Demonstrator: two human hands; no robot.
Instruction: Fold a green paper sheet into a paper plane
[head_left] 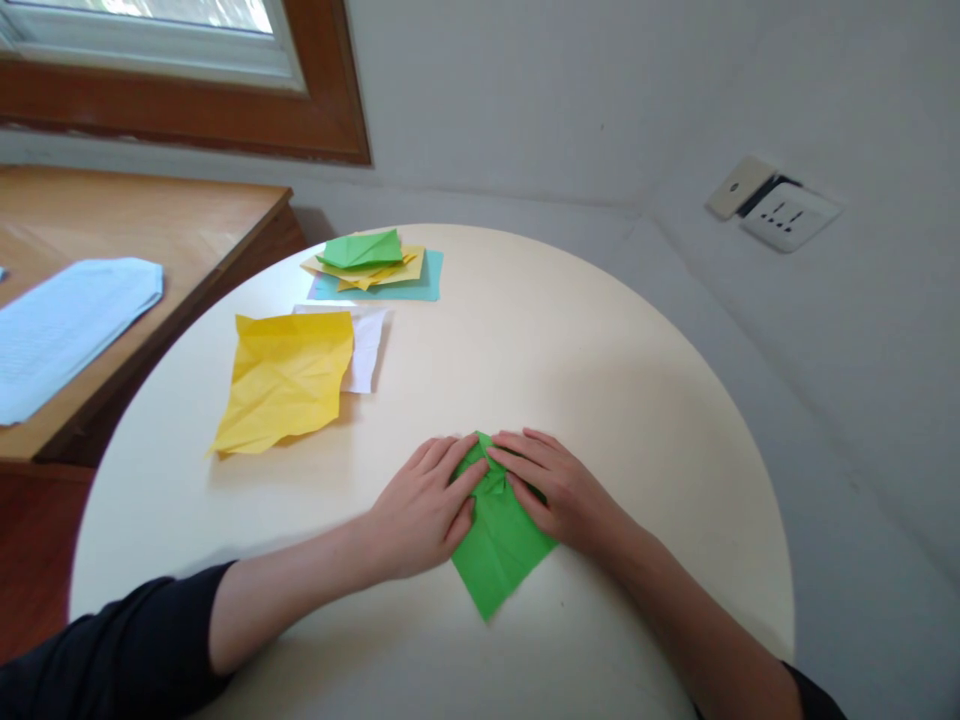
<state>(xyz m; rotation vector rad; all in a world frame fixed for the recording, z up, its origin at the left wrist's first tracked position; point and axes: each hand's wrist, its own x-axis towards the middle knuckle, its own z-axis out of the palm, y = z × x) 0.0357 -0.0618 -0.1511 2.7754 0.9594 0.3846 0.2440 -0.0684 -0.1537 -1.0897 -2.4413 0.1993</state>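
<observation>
green paper (499, 545) flat on round table (637, 400), near edge | left hand (420, 510) at its 9 o'clock, right hand (559, 490) at 3 | fingers (517, 462) flat, together, pressing its top fold | crumpled yellow sheet (285, 380) at 10 o'clock | paper stack (375, 265) farther, 11 o'clock

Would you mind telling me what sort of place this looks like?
Probably a room in a home or small office: a round cream table stands in a corner by a wood-framed window, with a wall socket and a wooden desk holding printed sheets.

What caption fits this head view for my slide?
Both hands, left and right, press a green paper flat on a round table.
</observation>
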